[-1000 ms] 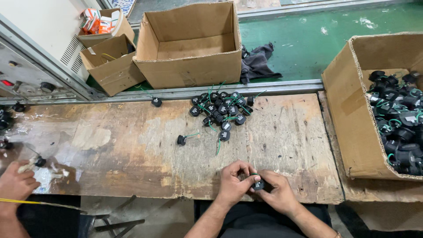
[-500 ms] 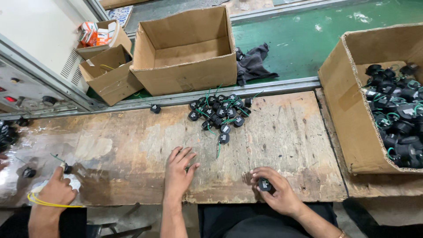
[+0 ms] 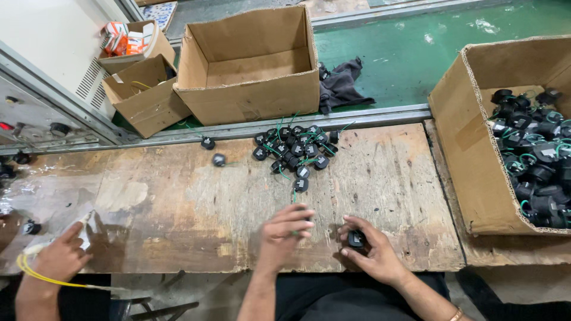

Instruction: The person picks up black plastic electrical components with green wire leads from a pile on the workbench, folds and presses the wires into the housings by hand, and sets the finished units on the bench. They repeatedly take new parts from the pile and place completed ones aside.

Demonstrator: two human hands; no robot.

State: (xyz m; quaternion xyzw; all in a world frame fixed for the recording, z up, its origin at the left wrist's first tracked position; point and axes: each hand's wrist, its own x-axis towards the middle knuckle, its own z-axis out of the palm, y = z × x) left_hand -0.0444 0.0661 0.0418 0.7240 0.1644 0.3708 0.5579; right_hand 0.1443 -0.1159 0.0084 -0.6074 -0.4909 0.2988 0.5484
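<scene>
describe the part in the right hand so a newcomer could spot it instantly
Start at the worn wooden bench and go to its near edge, right of centre, where the right hand rests. The small black round part sits between its fingers. Unlike the pile of similar black parts with green wires further back, it is alone and held.

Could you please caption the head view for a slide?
Right hand holds a small black part; left hand hovers over the wooden bench.

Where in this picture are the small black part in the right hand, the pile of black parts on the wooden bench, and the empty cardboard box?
small black part (image 3: 356, 239), head view, its top face.
pile of black parts (image 3: 294, 148), head view, its middle.
empty cardboard box (image 3: 250, 98), head view, front wall.
</scene>
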